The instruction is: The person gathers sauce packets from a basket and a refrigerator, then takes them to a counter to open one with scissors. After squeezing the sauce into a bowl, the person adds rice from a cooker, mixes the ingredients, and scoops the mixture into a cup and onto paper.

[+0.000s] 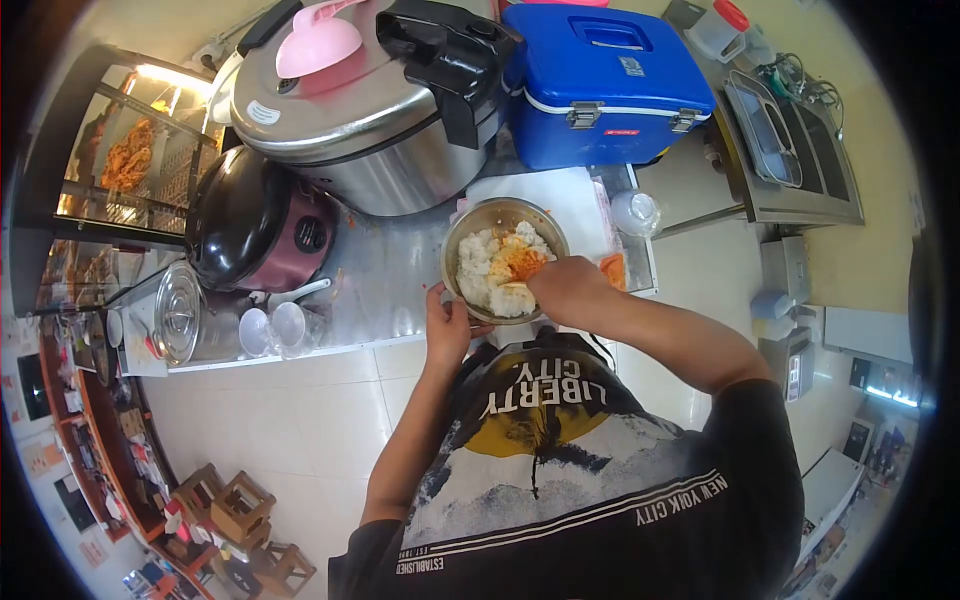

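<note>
A metal bowl (449, 262) stands near the front edge of the steel table. In it lies white rice (474, 268) with an orange-red seasoning (522, 264) heaped over its middle. Around the near left side of the bowl curls my left hand (450, 322), thumb up by the rim and fingers underneath. My right hand (570, 288) reaches over the right rim, its fingers closed and pointing down into the rice. Something pale shows right by these fingers; I cannot tell what they grip. An orange piece (613, 270) lies just beyond the right hand.
Behind the bowl stand a big steel rice cooker (390, 170) with a pink scoop (318, 42) on its lid, and a blue cooler box (600, 135). A smaller dark cooker (290, 245), clear cups (272, 330) and a glass lid (178, 312) occupy the left. White paper (560, 190) lies behind the bowl.
</note>
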`<action>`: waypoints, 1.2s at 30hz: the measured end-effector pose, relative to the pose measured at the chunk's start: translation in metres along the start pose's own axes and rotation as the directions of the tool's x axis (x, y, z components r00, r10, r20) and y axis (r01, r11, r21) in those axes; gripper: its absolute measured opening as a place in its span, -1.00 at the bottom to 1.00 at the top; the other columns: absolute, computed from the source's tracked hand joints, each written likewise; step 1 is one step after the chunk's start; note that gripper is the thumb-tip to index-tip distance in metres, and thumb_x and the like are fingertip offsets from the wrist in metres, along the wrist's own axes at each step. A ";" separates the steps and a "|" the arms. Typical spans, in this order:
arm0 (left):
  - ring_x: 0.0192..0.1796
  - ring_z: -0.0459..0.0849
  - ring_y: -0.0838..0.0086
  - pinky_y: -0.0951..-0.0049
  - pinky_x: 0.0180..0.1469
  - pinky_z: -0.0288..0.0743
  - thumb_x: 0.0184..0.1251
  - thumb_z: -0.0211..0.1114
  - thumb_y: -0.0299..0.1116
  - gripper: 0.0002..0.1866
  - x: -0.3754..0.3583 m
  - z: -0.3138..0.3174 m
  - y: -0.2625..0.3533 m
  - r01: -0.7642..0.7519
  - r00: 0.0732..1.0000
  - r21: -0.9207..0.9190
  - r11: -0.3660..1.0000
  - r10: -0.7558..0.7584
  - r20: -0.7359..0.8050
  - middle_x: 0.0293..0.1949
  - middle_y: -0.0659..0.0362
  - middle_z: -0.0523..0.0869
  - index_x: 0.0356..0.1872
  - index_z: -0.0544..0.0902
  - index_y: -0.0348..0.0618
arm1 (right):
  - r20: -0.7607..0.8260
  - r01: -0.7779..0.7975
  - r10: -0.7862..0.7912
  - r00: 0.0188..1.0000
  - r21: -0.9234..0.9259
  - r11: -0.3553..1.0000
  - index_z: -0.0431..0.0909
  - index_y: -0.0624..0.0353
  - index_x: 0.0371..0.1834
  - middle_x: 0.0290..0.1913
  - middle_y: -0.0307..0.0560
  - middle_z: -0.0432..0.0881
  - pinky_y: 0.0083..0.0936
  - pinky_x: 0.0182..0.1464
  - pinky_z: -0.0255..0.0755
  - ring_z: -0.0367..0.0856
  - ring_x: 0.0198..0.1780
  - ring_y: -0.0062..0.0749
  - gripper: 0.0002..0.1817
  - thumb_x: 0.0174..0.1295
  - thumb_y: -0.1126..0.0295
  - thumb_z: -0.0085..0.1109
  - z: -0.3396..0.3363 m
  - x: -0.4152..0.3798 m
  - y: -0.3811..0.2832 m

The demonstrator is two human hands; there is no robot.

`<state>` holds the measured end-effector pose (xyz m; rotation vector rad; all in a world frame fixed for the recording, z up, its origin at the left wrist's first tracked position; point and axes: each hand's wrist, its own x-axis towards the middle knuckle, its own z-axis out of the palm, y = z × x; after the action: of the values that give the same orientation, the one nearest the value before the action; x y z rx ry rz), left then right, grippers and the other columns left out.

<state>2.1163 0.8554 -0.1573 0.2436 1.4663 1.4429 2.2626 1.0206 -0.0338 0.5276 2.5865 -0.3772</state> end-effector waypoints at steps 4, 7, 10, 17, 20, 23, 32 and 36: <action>-0.15 0.80 0.08 0.19 -0.17 0.84 0.60 -0.12 -0.46 -0.59 0.000 -0.003 0.009 0.077 0.996 0.007 0.997 -0.078 0.043 0.02 -0.21 0.59 0.37 0.07 -0.22 | -0.102 -0.133 0.136 0.985 0.041 0.990 0.73 0.29 -0.38 -0.30 0.20 0.75 -0.15 -0.17 0.66 0.77 -0.22 0.05 -0.83 0.13 0.49 0.13 -0.036 -0.029 0.011; -0.12 0.80 0.07 0.19 -0.16 0.83 0.61 -0.12 -0.48 -0.62 0.001 -0.004 0.006 0.093 0.994 -0.027 0.995 -0.092 0.053 0.04 -0.17 0.56 0.34 0.08 -0.14 | 0.040 -0.167 0.164 0.986 0.104 0.980 0.71 0.28 -0.27 -0.29 0.20 0.74 -0.14 -0.11 0.64 0.76 -0.19 0.06 -0.82 0.14 0.51 0.13 0.011 0.016 0.019; -0.12 0.80 0.07 0.17 -0.16 0.81 0.61 -0.09 -0.46 -0.61 -0.002 -0.003 0.006 0.147 0.988 -0.040 0.988 -0.145 0.059 0.04 -0.17 0.57 0.34 0.08 -0.13 | 0.021 -0.147 0.145 0.989 0.132 0.980 0.72 0.27 -0.21 -0.25 0.20 0.74 -0.13 -0.07 0.63 0.75 -0.15 0.08 -0.79 0.15 0.51 0.13 0.029 0.051 0.002; -0.19 0.80 0.21 0.20 -0.19 0.79 0.58 0.06 -0.33 -0.50 0.019 -0.029 0.013 0.024 1.000 0.126 0.992 -0.026 0.016 -0.07 -0.08 0.65 0.43 0.21 -0.22 | -0.074 -0.389 0.392 0.917 0.054 0.920 0.74 0.25 -0.20 -0.15 0.19 0.75 -0.14 -0.03 0.64 0.75 -0.06 0.04 -0.77 0.14 0.43 0.19 -0.056 0.005 0.021; -0.30 0.79 0.24 0.25 -0.31 0.80 0.55 0.10 -0.37 -0.47 0.042 -0.025 0.020 -0.021 1.000 0.192 0.981 0.017 0.023 -0.16 -0.05 0.66 0.45 0.24 -0.30 | -0.038 -0.379 0.381 0.924 0.058 0.924 0.74 0.23 -0.28 -0.21 0.15 0.77 -0.19 -0.12 0.66 0.78 -0.13 0.00 -0.81 0.12 0.43 0.18 0.009 0.064 0.044; -0.33 0.78 0.24 0.28 -0.39 0.80 0.54 0.11 -0.41 -0.51 0.046 -0.027 0.016 -0.055 0.998 0.288 0.956 0.045 0.040 -0.18 -0.05 0.65 0.38 0.29 -0.40 | 0.092 -0.165 0.160 0.983 0.050 0.985 0.74 0.23 -0.24 -0.20 0.09 0.78 -0.19 -0.14 0.67 0.78 -0.14 -0.05 -0.78 0.10 0.41 0.21 -0.003 0.087 0.026; -0.30 0.76 0.25 0.28 -0.44 0.80 0.52 0.09 -0.46 -0.64 0.022 -0.011 0.006 -0.122 0.981 0.203 0.972 0.149 -0.123 -0.18 -0.05 0.61 0.23 0.36 -0.45 | -0.232 -0.107 0.071 0.970 -0.145 0.984 0.64 0.23 0.03 -0.26 0.11 0.73 -0.21 -0.26 0.64 0.78 -0.27 -0.09 -0.68 0.22 0.47 0.10 0.019 -0.017 -0.042; -0.19 0.75 0.20 0.24 -0.41 0.82 0.53 0.06 -0.47 -0.67 0.007 -0.004 0.004 -0.105 0.974 0.226 0.968 0.146 -0.171 -0.15 -0.06 0.58 0.19 0.35 -0.44 | -0.083 -0.027 0.021 0.996 -0.075 0.997 0.69 0.23 -0.14 -0.21 0.10 0.74 -0.20 -0.26 0.64 0.78 -0.23 -0.07 -0.77 0.17 0.48 0.14 0.020 0.019 -0.034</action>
<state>2.1076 0.8593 -0.1584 0.3493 1.7916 1.4379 2.2402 0.9886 -0.0546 0.5577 2.6589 -0.2528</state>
